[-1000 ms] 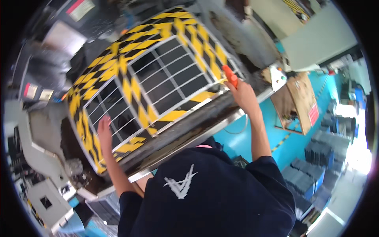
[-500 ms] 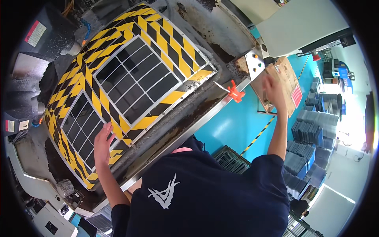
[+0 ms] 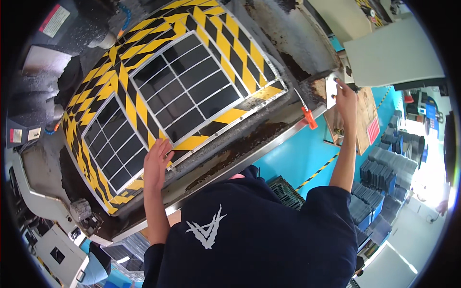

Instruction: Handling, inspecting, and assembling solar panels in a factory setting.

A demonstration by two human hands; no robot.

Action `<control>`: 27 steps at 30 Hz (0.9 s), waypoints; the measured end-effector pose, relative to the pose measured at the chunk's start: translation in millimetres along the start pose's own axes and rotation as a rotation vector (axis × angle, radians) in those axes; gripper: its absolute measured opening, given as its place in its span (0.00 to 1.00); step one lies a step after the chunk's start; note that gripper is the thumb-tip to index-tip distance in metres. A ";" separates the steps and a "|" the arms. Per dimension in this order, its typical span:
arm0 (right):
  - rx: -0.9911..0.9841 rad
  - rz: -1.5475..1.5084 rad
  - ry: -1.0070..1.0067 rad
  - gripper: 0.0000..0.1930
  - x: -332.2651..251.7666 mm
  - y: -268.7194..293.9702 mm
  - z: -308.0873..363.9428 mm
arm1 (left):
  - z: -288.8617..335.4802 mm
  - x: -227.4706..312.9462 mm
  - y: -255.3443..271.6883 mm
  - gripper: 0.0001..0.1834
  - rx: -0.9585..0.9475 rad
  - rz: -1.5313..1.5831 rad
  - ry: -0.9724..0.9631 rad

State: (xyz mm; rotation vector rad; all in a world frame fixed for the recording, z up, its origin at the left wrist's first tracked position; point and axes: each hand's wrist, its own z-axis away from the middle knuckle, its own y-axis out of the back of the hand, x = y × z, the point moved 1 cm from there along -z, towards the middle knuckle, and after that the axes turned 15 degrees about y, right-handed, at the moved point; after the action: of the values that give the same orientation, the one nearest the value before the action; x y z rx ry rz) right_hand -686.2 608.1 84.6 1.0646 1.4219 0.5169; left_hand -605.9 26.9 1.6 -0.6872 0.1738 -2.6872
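Observation:
A machine bed covered in yellow-and-black striped tape (image 3: 247,72) carries two framed dark panels, a larger panel (image 3: 189,89) and a smaller panel (image 3: 115,141), each crossed by pale lines into rectangles. My left hand (image 3: 157,161) hovers at the near edge of the bed, beside the smaller panel's corner. Its fingers are stretched and it holds nothing. On the right, my right hand (image 3: 345,100) is at a white control panel (image 3: 330,90), one finger reaching to a button. The hand partly covers that panel. An orange-handled tool (image 3: 309,118) with a thin bent metal tube rests on the machine's front ledge.
Dark machine heads (image 3: 91,29) with blue coolant hoses stand over the bed's left side. To the right is a wooden board (image 3: 362,113) bearing a red-striped card (image 3: 372,130). Stacks of grey plates (image 3: 384,168) stand farther right on the blue floor (image 3: 283,161).
My right hand has moved from in front of the wooden board onto the control panel. My left hand has shifted slightly right along the bed's edge. The whole view has swung a little.

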 end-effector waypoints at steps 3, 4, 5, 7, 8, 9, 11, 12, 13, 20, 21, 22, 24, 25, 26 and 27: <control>0.178 -0.200 0.093 0.16 -59.4 10.5 14.1 | 0.6 -11.0 -2.1 0.33 0.097 0.017 -0.059; 0.216 -0.256 0.178 0.15 -83.6 9.2 23.6 | 1.6 -14.6 -3.9 0.33 0.125 0.030 -0.074; 0.238 -0.351 0.233 0.14 -107.1 0.7 33.1 | 2.2 -17.9 -6.6 0.32 0.153 0.028 -0.089; 0.086 -0.374 0.295 0.12 -149.2 -22.9 57.6 | 1.5 -21.7 -12.4 0.32 0.228 0.021 -0.122; -0.018 -0.449 0.386 0.11 -165.3 -38.9 65.0 | -0.8 -23.0 -15.9 0.30 0.272 0.037 -0.127; -0.183 -0.548 0.342 0.12 -177.7 -55.5 74.6 | -2.3 -24.1 -18.6 0.29 0.248 0.073 -0.113; -0.459 -0.584 0.395 0.16 -190.2 -85.7 84.6 | -4.9 -25.6 -21.9 0.28 0.247 0.150 -0.097; -0.515 -0.564 0.409 0.17 -191.0 -98.3 87.7 | -7.3 -25.5 -22.7 0.28 0.278 0.135 -0.097; -0.573 -0.546 0.425 0.18 -190.5 -111.3 91.2 | -9.6 -25.9 -23.2 0.26 0.295 0.131 -0.101; -0.517 -0.562 0.436 0.15 -147.3 -142.2 90.4 | -22.3 -24.2 -15.1 0.20 0.381 0.032 -0.036; -0.496 -0.566 0.426 0.15 -141.9 -142.3 88.0 | -24.8 -21.2 -14.7 0.19 0.377 0.015 -0.030; -0.472 -0.568 0.421 0.15 -137.0 -142.6 84.4 | -24.8 -20.6 -15.1 0.18 0.360 0.049 -0.039; -0.433 -0.538 0.431 0.14 -130.1 -144.3 76.2 | -24.5 -19.3 -16.4 0.18 0.369 0.073 -0.019; -0.448 -0.513 0.409 0.14 -127.6 -145.8 71.9 | -23.6 -18.9 -17.4 0.18 0.373 0.087 -0.015; -0.465 -0.489 0.388 0.14 -126.4 -148.2 68.0 | -23.1 -18.8 -19.0 0.18 0.383 0.122 -0.006; -0.485 -0.467 0.368 0.14 -125.9 -150.5 64.4 | -22.7 -17.8 -20.5 0.18 0.379 0.115 -0.016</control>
State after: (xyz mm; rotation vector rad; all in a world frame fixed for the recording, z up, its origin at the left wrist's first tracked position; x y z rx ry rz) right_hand -688.4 413.3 16.0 0.2405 1.6856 0.6880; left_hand -608.8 53.2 -21.9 -0.5598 -0.2852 -2.5024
